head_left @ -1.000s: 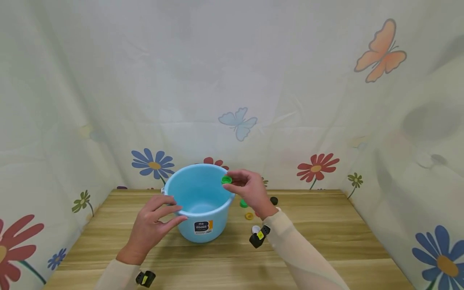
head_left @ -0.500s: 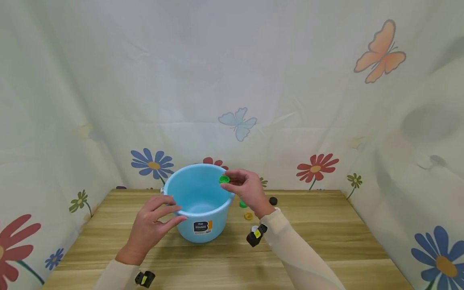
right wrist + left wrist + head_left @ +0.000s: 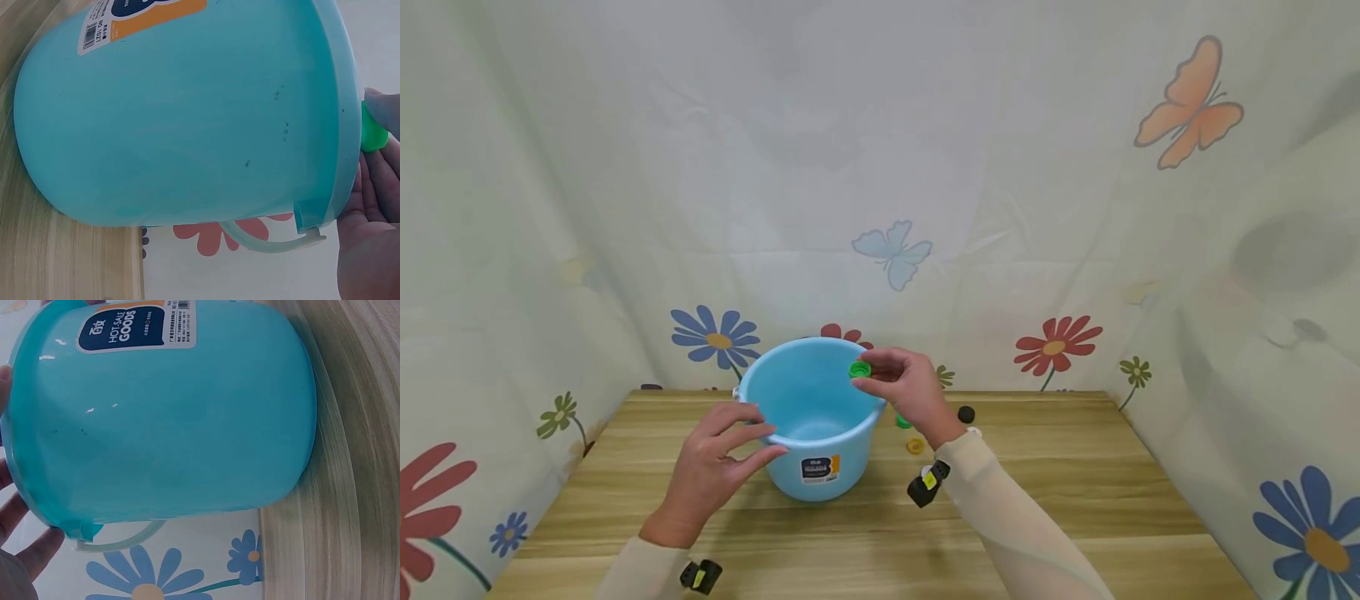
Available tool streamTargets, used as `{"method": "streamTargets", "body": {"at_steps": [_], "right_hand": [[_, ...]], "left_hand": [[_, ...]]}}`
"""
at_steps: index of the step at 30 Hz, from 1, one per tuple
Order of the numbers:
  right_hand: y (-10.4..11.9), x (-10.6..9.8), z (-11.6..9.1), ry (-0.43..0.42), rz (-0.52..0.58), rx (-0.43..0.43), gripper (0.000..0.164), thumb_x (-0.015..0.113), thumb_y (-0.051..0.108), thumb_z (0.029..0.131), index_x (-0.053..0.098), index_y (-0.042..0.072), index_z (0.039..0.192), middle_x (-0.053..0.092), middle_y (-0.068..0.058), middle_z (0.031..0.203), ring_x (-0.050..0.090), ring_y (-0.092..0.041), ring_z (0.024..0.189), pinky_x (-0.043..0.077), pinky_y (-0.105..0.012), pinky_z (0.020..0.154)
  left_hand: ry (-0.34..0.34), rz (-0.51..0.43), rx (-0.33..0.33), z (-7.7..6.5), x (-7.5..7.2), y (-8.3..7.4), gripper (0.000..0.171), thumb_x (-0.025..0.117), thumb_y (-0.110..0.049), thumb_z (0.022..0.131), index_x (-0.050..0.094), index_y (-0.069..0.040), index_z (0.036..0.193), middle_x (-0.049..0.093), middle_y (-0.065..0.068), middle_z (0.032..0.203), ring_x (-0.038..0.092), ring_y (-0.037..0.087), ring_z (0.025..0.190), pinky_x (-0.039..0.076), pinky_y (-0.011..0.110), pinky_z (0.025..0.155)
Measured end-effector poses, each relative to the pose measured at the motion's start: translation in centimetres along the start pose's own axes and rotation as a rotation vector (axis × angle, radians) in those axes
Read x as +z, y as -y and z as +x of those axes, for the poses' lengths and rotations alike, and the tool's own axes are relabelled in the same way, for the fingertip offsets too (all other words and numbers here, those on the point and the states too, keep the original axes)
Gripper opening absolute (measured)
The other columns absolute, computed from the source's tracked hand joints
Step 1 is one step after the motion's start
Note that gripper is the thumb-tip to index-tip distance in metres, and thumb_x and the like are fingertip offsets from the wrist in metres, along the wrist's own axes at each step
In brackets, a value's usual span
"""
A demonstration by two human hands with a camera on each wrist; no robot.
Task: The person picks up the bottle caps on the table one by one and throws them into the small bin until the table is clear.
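Jutting from the pinching right hand (image 3: 916, 395): a green cap (image 3: 860, 369).

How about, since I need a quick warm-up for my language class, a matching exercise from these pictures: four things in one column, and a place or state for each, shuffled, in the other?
Column one
1. Left hand
2. Right hand
3. Light-blue bucket
4. Black cap

Column two
A. Lies on the wood-grain tabletop
B. Holds the bucket's rim
C. Stands upright, with a label on its side
D. Pinches a green bottle cap

Right pairs: 1-B, 2-D, 3-C, 4-A.
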State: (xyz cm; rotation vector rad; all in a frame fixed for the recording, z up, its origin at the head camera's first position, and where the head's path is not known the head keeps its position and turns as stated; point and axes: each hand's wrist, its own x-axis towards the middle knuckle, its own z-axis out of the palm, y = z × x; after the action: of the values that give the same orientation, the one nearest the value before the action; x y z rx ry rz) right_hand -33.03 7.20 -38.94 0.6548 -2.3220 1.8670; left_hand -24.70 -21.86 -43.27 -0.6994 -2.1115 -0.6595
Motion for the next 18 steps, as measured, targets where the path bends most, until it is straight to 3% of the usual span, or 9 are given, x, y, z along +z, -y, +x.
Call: {"method": "streamTargets", "body": {"at_steps": [8, 18], "right_hand": [[-0.16, 0.27, 0.12, 0.004, -0.016, -0.017, 0.041, 0.080, 0.036, 0.073, 0.068, 0.022, 0.110, 0.068, 0.004, 0.107, 0.067, -0.015, 0.092, 0.058, -0.030, 0.082], [0.01, 0.24, 0.17, 0.012, -0.008, -0.045, 0.044, 0.080, 0.035, 0.073, 0.068, 0.018, 0.112, 0.068, 0.002, 0.109, 0.066, -0.018, 0.096, 0.057, -0.031, 0.084]], "left_hand": [[0.002, 0.002, -0.003, -0.21, 0.10, 0.27, 0.038, 0.090, -0.029, 0.057, 0.075, -0.024, 0.091, 0.065, -0.006, 0.101, 0.056, 0.013, 0.104, 0.044, 0.022, 0.101], [-0.013, -0.002, 0.023, -0.02, 0.07, 0.07, 0.039, 0.090, -0.026, 0.054, 0.076, -0.020, 0.089, 0.065, -0.004, 0.098, 0.057, 0.015, 0.102, 0.033, 0.011, 0.106]]}}
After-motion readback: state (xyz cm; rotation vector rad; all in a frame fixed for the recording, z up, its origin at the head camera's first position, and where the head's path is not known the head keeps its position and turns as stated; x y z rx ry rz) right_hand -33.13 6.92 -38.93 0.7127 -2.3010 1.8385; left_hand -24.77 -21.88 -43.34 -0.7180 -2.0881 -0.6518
